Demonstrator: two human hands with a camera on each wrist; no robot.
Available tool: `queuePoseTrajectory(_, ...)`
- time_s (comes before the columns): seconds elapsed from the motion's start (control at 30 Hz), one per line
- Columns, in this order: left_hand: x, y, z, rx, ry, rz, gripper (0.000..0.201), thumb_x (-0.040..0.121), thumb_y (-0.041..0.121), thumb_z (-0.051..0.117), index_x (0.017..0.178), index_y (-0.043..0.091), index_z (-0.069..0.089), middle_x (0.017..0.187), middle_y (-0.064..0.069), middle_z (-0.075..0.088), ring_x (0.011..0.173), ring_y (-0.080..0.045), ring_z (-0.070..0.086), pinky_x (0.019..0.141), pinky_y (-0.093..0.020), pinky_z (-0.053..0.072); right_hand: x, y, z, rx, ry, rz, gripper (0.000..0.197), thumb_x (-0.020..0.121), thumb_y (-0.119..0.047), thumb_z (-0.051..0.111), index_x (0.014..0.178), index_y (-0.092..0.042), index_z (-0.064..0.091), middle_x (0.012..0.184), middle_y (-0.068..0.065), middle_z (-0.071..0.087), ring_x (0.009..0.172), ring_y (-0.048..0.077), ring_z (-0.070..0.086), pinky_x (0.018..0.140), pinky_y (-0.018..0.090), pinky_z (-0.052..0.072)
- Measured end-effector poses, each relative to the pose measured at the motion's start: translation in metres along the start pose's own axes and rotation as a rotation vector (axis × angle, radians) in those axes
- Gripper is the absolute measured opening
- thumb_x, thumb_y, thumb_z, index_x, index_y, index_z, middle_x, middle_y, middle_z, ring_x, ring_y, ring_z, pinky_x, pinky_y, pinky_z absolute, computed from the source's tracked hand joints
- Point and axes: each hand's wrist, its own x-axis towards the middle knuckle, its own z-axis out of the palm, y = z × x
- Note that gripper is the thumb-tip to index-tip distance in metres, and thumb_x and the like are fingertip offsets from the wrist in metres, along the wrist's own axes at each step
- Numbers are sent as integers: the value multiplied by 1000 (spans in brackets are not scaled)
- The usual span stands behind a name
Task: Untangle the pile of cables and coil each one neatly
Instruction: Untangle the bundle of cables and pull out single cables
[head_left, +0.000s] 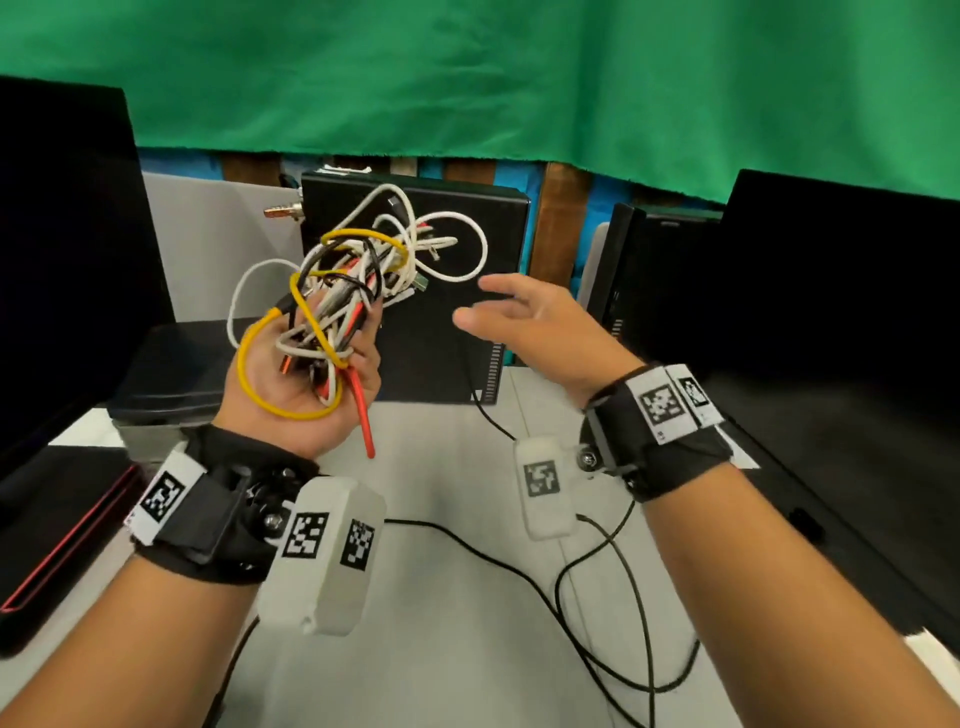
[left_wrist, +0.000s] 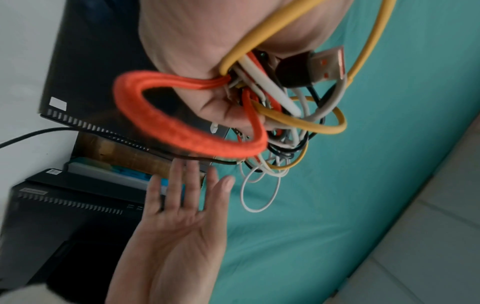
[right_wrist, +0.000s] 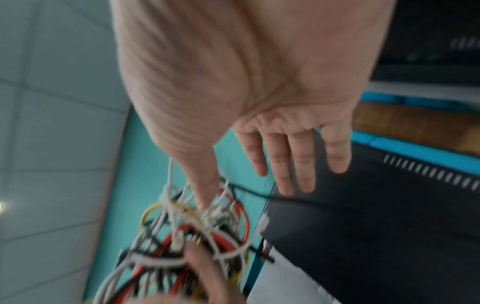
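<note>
Opening step, nothing yet separated. The tangle (head_left: 358, 280) of white, yellow, red and black cables sits raised above the table (head_left: 441, 519), gripped in the curled left hand (head_left: 306, 384). The right hand (head_left: 524, 322), spread and empty, hovers just beside it; the next move likely calls for finding one free end. No containers are visible.

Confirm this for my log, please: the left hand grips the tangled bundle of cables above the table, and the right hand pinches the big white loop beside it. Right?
Not quite. The left hand does grip the tangled bundle of cables, but the right hand pinches nothing: its fingers are spread open beside the white loop, as the head view shows.
</note>
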Motion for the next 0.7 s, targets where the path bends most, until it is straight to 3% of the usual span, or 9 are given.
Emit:
queuePoseTrajectory(0.07, 1, -4, 1, 6, -68, -31, 42, 103, 40, 34, 108, 19, 70, 97, 0, 72, 56, -8, 62, 49, -18, 52, 0, -10, 20, 59, 3, -81, 36, 95, -29, 67, 127, -16, 59, 98, -2, 74, 93, 7, 70, 82, 20, 53)
queuePoseTrajectory(0.13, 1, -4, 0, 2, -63, -17, 40, 102, 38, 35, 102, 17, 70, 93, -2, 72, 54, -8, 61, 47, -18, 52, -13, -14, 34, 83, 44, -189, 16, 101, -19, 57, 110, -9, 66, 65, -4, 61, 60, 6, 62, 72, 31, 60)
queuePoseTrajectory(0.2, -3, 1, -1, -25, -62, 11, 31, 96, 32, 44, 99, 16, 71, 95, -1, 70, 54, -7, 61, 48, -18, 51, -30, -8, 35, 62, 9, -262, 17, 102, -17, 53, 99, -12, 70, 57, -10, 48, 50, 2, 49, 59, 34, 58)
queuePoseTrajectory(0.3, -7, 15, -3, -77, -62, 80, 31, 78, 27, 54, 102, 15, 70, 100, 3, 67, 56, -7, 61, 51, -17, 51, -57, 8, 27, 17, -191, -270, 19, 102, -19, 54, 93, -21, 70, 56, -12, 50, 51, 3, 49, 59, 31, 55)
queuePoseTrajectory(0.37, -7, 24, -8, -102, -19, 143, 51, 76, 30, 52, 125, 19, 64, 113, 5, 63, 58, -7, 64, 51, -19, 53, -59, 31, 21, -179, -201, -208, 18, 101, -26, 56, 93, -24, 72, 61, -6, 59, 57, 5, 55, 66, 27, 55)
queuePoseTrajectory(0.43, -4, 28, -12, -129, -16, 155, 68, 80, 32, 53, 147, 26, 47, 123, 6, 59, 61, -9, 67, 52, -21, 54, -49, 65, 18, -422, -196, -103, 17, 99, -29, 59, 91, -27, 73, 76, -8, 69, 72, 6, 64, 76, 27, 56)
queuePoseTrajectory(0.6, -6, 12, 0, -82, -53, 91, 32, 99, 35, 38, 125, 26, 53, 106, 1, 66, 58, -8, 63, 52, -15, 48, -46, 134, 36, -761, -526, 139, 14, 91, -30, 64, 93, -24, 76, 103, -9, 68, 99, 13, 63, 92, 33, 52)
queuePoseTrajectory(0.67, -3, 2, 3, -44, -52, 80, 30, 98, 33, 40, 124, 26, 52, 108, 0, 63, 60, -8, 59, 55, -14, 44, -57, 149, 49, -830, -622, 175, 16, 89, -25, 65, 98, -17, 77, 102, -7, 66, 99, 14, 62, 86, 29, 52)
queuePoseTrajectory(0.7, -2, -4, 4, -25, -49, 61, 33, 94, 32, 44, 125, 26, 53, 108, 1, 62, 61, -7, 57, 56, -14, 42, -62, 154, 55, -875, -626, 168, 16, 88, -21, 65, 98, -15, 76, 99, -6, 63, 94, 14, 61, 76, 25, 50)
